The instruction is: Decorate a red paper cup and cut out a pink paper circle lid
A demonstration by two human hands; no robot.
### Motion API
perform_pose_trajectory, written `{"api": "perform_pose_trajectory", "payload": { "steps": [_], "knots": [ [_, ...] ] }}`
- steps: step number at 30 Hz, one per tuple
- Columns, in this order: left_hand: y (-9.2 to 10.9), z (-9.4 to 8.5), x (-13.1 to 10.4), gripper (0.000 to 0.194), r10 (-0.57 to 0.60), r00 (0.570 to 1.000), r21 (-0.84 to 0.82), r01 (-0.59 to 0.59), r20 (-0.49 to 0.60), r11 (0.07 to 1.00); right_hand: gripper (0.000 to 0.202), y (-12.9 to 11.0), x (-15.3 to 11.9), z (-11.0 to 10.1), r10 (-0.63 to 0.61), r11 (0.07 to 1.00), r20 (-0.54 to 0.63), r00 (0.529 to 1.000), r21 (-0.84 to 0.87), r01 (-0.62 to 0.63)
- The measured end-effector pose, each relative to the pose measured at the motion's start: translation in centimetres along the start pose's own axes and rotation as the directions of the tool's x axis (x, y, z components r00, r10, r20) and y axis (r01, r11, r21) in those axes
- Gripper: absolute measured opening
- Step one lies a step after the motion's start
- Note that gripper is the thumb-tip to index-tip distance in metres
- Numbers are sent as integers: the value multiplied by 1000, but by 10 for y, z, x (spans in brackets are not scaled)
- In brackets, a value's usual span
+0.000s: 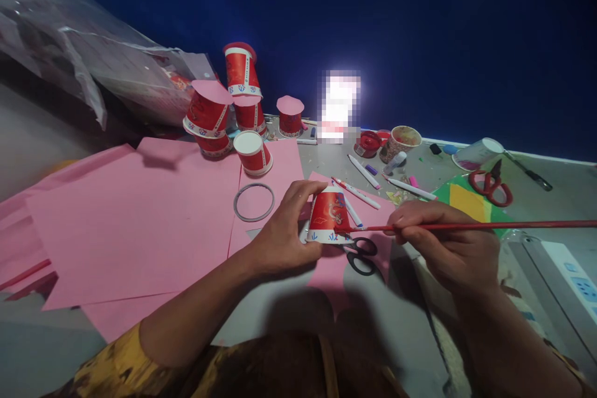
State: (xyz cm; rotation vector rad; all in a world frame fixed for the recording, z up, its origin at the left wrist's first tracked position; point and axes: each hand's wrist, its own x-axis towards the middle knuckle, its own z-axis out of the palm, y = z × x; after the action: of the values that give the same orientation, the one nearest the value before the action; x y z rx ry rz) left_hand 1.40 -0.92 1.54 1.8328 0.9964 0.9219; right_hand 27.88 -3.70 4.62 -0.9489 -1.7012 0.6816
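Note:
Upside down, a red paper cup (pixel 326 214) is gripped between the thumb and fingers of my left hand (pixel 286 227). Small blue marks run along its white rim band. My right hand (pixel 448 249) pinches a long red paintbrush (pixel 513 225), whose tip touches the cup's lower right side, near the white band. Black-handled scissors (pixel 361 255) lie just behind and below the cup, their blades partly hidden. A red-patterned marker (pixel 357 193) and a blue-tipped marker (pixel 353 208) lie close behind the cup on pink paper.
Pink sheets (pixel 140 217) cover the left side, with a grey ring (pixel 254 202) on them. Several red cups (pixel 214 115) with pink tops stand stacked at the back. A paint jar (pixel 368 144), a stained cup (pixel 405 140), red-handled scissors (pixel 489 188) and a tipped white cup (pixel 480 154) sit right.

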Motion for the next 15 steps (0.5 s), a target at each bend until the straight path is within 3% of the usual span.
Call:
{"api": "perform_pose_trajectory", "payload": {
  "steps": [6, 15],
  "knots": [
    [-2, 1, -2, 81, -7, 1000, -7, 7, 3, 1000, 5, 2, -5, -2, 30, 1000, -77, 997, -5, -30],
    [-1, 2, 1, 76, -2, 1000, 61, 2, -1, 998, 11, -3, -1, 8, -17, 1000, 9, 1000, 23, 17]
  ]
}}
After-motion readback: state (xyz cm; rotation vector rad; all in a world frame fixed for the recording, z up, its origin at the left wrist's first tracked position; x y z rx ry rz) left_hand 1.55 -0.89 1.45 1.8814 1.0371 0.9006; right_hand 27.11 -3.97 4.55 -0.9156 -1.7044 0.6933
